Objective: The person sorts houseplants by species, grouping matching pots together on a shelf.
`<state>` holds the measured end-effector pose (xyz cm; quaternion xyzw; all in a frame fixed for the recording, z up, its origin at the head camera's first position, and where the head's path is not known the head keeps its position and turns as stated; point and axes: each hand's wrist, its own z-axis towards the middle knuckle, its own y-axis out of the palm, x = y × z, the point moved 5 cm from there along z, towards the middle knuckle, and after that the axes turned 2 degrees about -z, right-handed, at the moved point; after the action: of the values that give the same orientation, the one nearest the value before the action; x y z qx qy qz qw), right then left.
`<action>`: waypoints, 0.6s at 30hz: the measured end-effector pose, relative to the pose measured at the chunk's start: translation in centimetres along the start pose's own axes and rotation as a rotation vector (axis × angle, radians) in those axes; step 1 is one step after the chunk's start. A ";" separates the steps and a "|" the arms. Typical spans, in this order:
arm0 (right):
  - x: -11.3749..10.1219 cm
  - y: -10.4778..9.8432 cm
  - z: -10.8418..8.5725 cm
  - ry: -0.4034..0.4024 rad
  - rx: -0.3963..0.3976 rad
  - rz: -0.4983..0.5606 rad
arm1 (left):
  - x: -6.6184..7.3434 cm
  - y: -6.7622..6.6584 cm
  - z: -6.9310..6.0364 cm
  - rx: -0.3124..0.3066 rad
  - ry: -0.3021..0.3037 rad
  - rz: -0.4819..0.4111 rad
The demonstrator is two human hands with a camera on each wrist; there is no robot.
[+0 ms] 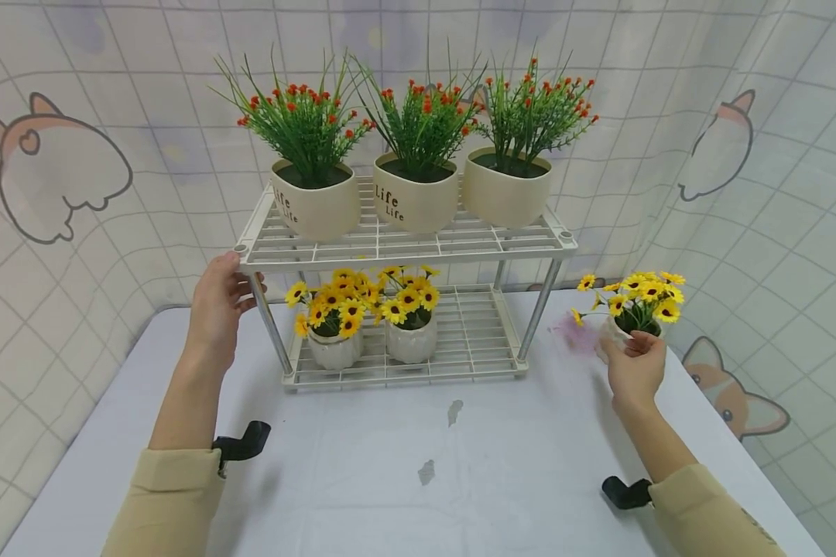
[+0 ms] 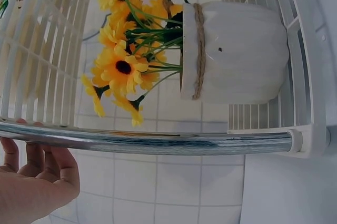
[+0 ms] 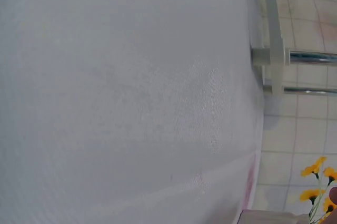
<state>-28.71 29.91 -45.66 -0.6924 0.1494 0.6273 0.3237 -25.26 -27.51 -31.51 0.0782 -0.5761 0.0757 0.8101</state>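
My left hand (image 1: pixel 212 309) grips the upper left front corner of a white two-tier rack (image 1: pixel 404 379), its fingers curled at the metal post (image 2: pixel 184 143). At the right, off the rack, my right hand (image 1: pixel 637 371) pinches the rim of a small white flowerpot (image 1: pixel 609 337) with yellow flowers. In the right wrist view only part of that pot (image 3: pixel 271 217) shows, at the bottom edge. Two matching pots stand on the lower tier: a left one (image 1: pixel 336 352) and a middle one (image 1: pixel 412 343). Whether the held pot touches the table is unclear.
Three cream planters with red-flowered plants stand on the top tier: left (image 1: pixel 320 209), middle (image 1: pixel 418 203) and right (image 1: pixel 507 193). A white cloth covers the table (image 1: pixel 362 472). Behind it hangs a checked curtain (image 1: pixel 181 155) with cartoon dogs.
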 end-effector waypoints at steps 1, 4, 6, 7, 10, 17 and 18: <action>0.0 -0.1 0.1 0.004 0.012 0.009 | 0.0 0.0 0.0 0.002 -0.002 -0.007; 0.1 -0.6 0.4 0.001 0.058 0.014 | -0.1 0.0 0.1 0.000 0.001 -0.004; 0.2 -1.0 0.7 0.008 0.092 0.016 | -0.2 0.0 0.1 0.002 -0.004 -0.006; 0.3 -1.1 0.9 0.017 0.104 0.012 | -0.2 0.0 0.1 0.002 -0.006 -0.002; 0.3 -1.4 1.3 0.038 0.123 0.000 | -0.3 0.0 0.0 0.004 -0.009 0.008; 0.9 -1.2 2.5 0.110 0.059 0.019 | -0.1 0.0 0.0 0.009 -0.005 0.004; 1.0 -1.1 2.7 0.110 0.048 0.018 | -0.1 0.0 0.0 0.010 -0.005 0.009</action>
<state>-29.99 32.62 -46.34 -0.7166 0.1885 0.5873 0.3257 -25.31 -27.51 -31.62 0.0798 -0.5781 0.0821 0.8079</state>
